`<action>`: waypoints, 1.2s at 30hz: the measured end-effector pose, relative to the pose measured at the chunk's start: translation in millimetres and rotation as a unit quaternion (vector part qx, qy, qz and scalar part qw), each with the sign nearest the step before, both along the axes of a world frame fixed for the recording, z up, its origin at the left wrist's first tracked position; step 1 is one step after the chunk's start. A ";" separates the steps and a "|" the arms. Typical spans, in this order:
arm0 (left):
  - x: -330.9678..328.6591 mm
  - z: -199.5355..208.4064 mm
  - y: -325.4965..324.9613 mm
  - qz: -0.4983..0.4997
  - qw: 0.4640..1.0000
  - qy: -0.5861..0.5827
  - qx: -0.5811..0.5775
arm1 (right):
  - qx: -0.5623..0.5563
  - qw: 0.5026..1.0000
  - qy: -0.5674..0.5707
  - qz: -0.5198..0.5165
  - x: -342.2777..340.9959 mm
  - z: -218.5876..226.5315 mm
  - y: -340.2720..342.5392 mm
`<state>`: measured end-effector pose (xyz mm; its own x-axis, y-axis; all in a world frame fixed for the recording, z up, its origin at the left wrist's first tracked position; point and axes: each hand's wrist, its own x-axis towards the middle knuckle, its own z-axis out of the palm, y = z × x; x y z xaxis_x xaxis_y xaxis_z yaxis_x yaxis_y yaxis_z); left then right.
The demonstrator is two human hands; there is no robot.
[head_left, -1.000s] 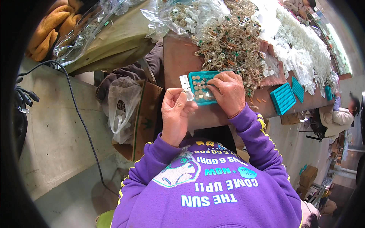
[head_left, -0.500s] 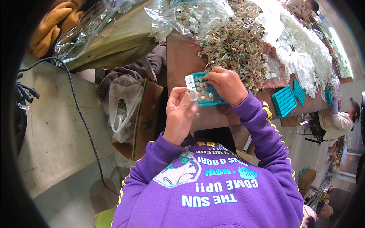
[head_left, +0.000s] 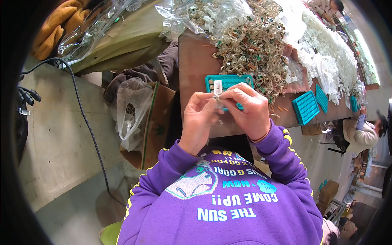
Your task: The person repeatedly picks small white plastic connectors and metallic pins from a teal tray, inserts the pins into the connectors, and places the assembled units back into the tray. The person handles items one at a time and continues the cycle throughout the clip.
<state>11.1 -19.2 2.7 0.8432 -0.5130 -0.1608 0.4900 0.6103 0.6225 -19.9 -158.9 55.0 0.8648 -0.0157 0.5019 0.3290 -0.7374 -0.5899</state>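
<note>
Both hands meet over the near edge of a teal compartment tray [head_left: 230, 77]. My left hand [head_left: 198, 120] is closed in a pinch on a small white plastic piece [head_left: 217, 87], which stands up above the fingertips. My right hand [head_left: 251, 112] pinches at the lower end of the same piece; whether a smaller part is between its fingers is hidden. Some small round silvery parts sit in the tray's left compartments, and the hands cover much of its near side. A blurred clear bit shows just below the left fingers.
Beyond the tray lies a heap of looped clear wire pieces [head_left: 249, 49], with white pieces [head_left: 326, 65] piled farther right. More teal trays [head_left: 305, 108] rest at the right. Left of the table stands a cardboard box [head_left: 157, 126] with a plastic bag [head_left: 132, 114]. Other people sit at the far right.
My right hand has left the tray's compartments and come down to the white piece in my left hand. My left hand has moved right with that piece, in front of the tray.
</note>
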 end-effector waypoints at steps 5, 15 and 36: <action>-3.4 1.4 -0.2 0.003 1.000 -0.011 0.014 | -0.040 0.998 -0.032 -0.021 -2.2 1.8 2.6; -1.5 -0.3 2.0 -0.042 0.999 0.027 -0.020 | -0.012 1.000 0.018 -0.013 -14.5 12.6 0.6; 1.2 -4.3 10.7 0.014 0.990 0.089 -0.112 | 0.007 0.998 -0.020 -0.053 7.6 -17.7 -5.5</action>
<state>12.3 -8.5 -1.6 0.8263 -0.5291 -0.1932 0.5605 0.7380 0.3758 -12.3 -164.4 37.3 0.8366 -0.1136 0.5359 0.2729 -0.7618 -0.5875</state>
